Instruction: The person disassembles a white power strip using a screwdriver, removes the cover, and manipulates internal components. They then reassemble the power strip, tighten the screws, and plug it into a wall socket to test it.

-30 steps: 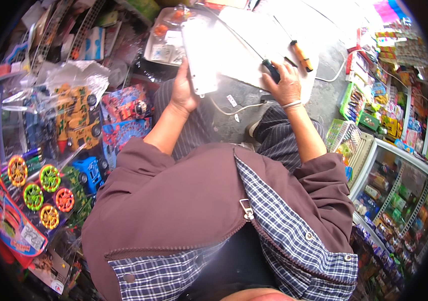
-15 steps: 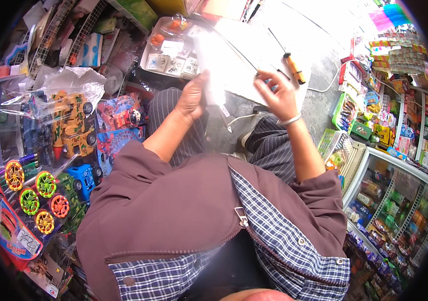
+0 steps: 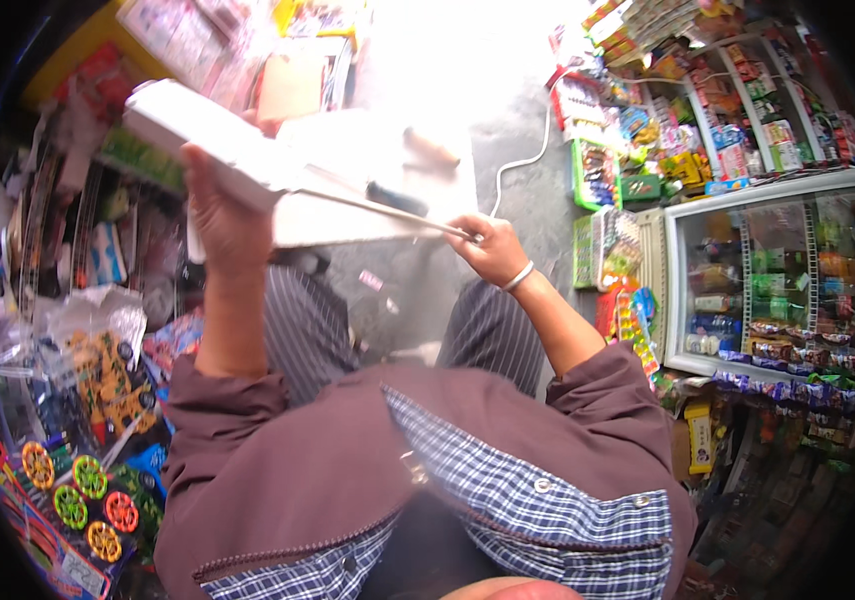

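Observation:
My left hand [image 3: 222, 220] holds a long white rectangular item [image 3: 207, 140], raised and tilted at the upper left. From its right end a thin, pale, straight rod or cord [image 3: 367, 210] runs to my right hand [image 3: 487, 250], whose fingers are closed on it. Below and behind it, a pale board [image 3: 322, 225] carries a dark-handled tool [image 3: 387, 195] and a tan-handled one [image 3: 432, 148], both blurred. My striped trouser legs [image 3: 487, 330] show under the board.
Packaged toys [image 3: 87, 505] and wire racks crowd the left side. At right stand shelves of small packaged goods [image 3: 727, 140] and a glass-fronted cooler [image 3: 675, 290]. A white cable [image 3: 517, 165] lies on the grey floor [image 3: 537, 230].
The view has shifted. My left hand has lifted the white item leftward and up; my right hand has left the dark-handled tool and now grips the thin rod or cord.

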Demonstrator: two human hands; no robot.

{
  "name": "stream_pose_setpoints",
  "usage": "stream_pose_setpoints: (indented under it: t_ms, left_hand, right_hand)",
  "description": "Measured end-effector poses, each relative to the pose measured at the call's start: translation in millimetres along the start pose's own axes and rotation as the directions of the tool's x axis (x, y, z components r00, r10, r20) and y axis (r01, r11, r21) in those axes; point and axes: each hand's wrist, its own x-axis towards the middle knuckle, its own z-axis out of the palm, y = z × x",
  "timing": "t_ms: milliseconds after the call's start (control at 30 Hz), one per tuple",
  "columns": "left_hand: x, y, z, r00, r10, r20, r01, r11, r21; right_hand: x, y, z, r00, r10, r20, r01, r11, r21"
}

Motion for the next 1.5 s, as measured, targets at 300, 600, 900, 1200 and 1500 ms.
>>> stream_pose_setpoints:
  t_ms: [300,600,900,1200,1500]
  left_hand:
    - [128,-53,34,0.948,0.283,0.144,-0.315,0.785,0.534]
    - [179,-132,129,0.982,-0.184,-0.036,0.165,0.758,0.631]
    - [172,-142,323,0.99,-0.14,0.005,0.09,0.662,0.744]
    - [228,-120,429,0.981,-0.196,-0.012,0.176,0.852,0.494]
    - [288,-118,414,0.898,-0.432,-0.085,0.437,0.897,0.068]
  right_hand:
    - [47,185,-146,0.867,0.309,-0.39,-0.433,0.855,-0.285]
    - [24,166,-219,0.898,0.425,-0.112,-0.44,0.864,-0.246]
    - [-46,83,-307,0.813,0.571,-0.114,-0.564,0.821,0.089]
    - [13,16,-416,0.851,0.511,-0.117,-0.51,0.859,0.042]
    - [101,42,-460,0.876,0.481,-0.033,-0.482,0.876,0.001]
